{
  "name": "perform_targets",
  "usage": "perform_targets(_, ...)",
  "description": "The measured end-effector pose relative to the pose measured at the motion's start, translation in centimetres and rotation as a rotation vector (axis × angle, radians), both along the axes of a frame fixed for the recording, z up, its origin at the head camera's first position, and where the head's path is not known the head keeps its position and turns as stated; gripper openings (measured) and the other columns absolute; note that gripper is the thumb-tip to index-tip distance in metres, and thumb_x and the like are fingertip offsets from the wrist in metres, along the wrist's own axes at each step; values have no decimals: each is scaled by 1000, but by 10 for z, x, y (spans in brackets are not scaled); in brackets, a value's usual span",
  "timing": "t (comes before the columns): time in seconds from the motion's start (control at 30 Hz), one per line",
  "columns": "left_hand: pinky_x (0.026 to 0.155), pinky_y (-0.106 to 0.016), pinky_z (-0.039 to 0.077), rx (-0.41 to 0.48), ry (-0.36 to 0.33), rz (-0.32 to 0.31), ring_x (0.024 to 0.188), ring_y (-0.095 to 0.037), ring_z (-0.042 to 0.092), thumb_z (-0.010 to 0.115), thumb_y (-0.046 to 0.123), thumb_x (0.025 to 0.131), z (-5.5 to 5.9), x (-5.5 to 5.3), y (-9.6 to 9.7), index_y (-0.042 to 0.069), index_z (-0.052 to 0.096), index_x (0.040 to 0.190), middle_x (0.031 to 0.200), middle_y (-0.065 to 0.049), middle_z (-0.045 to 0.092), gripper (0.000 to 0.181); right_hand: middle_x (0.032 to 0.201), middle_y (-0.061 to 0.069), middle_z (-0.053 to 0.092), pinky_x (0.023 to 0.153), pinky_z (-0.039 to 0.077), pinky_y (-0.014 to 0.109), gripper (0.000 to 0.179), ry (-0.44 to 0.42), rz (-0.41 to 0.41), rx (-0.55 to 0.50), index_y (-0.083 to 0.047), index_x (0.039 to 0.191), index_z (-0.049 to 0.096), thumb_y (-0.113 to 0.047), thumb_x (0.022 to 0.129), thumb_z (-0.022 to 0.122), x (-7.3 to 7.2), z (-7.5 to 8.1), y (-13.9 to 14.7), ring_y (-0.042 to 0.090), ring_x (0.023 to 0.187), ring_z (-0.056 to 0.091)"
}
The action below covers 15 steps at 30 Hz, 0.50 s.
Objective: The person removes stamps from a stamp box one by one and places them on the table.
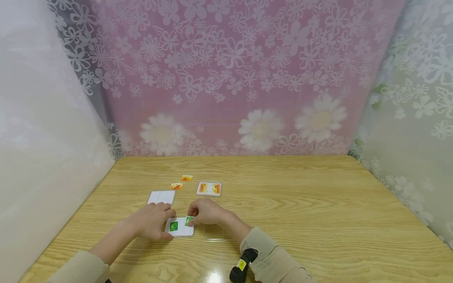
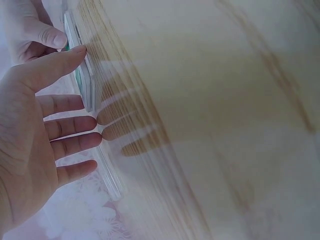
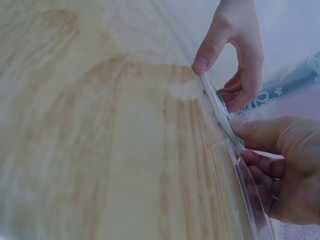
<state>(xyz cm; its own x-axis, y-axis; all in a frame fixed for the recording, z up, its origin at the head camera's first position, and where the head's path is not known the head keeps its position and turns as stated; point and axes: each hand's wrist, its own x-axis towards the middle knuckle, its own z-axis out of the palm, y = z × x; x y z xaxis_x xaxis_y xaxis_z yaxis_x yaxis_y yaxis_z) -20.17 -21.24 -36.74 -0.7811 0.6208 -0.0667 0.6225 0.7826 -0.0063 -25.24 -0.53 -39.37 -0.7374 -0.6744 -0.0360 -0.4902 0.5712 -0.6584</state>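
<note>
My left hand [image 1: 152,222] steadies a flat white card case [image 1: 181,233], holding it between thumb and fingers at its left end. A green square picture [image 1: 174,226] lies on the left half of that case. Over the right half, my right hand [image 1: 207,212] pinches a small green-and-white card [image 1: 188,221] between thumb and fingers. From the side, the right wrist view shows the right thumb [image 3: 255,129] at the edge of the thin stack. The left wrist view has the left hand [image 2: 30,125] beside the case, seen edge-on.
Behind the left hand lies a white case [image 1: 161,196] with a dividing line. Two small orange cards [image 1: 176,186] lie farther back, near a case with orange pictures [image 1: 209,189]. A clear plastic cover [image 1: 214,238] sits under the right forearm. A black strap [image 1: 243,265] surrounds the right sleeve.
</note>
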Motion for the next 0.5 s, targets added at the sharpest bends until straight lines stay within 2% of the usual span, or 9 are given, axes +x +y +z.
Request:
perform_targets(0.1, 77, -44, 44, 4, 0, -6, 90, -20, 55, 69, 52, 73, -1, 0, 0, 11, 61, 106, 97, 2, 55, 54, 70, -9, 54, 60, 40, 18, 12, 3, -7, -2, -13, 81, 65, -14, 76, 76, 0, 0, 0, 4, 66, 46)
perform_targets(0.33, 78, -45, 44, 6, 1, 1, 90, -21, 54, 70, 50, 73, -1, 0, 0, 11, 61, 106, 98, 1, 56, 52, 68, -11, 54, 59, 40, 17, 11, 83, -14, 10, -14, 75, 64, -13, 78, 74, -3, -3, -3, 3, 64, 46)
perform_targets(0.5, 78, -45, 44, 8, -12, 6, 90, -21, 54, 70, 50, 73, -3, -1, 0, 11, 61, 106, 98, 1, 55, 52, 67, -10, 54, 58, 39, 18, 13, 89, -34, 21, -15, 71, 64, -15, 79, 73, -2, -3, -2, 4, 62, 45)
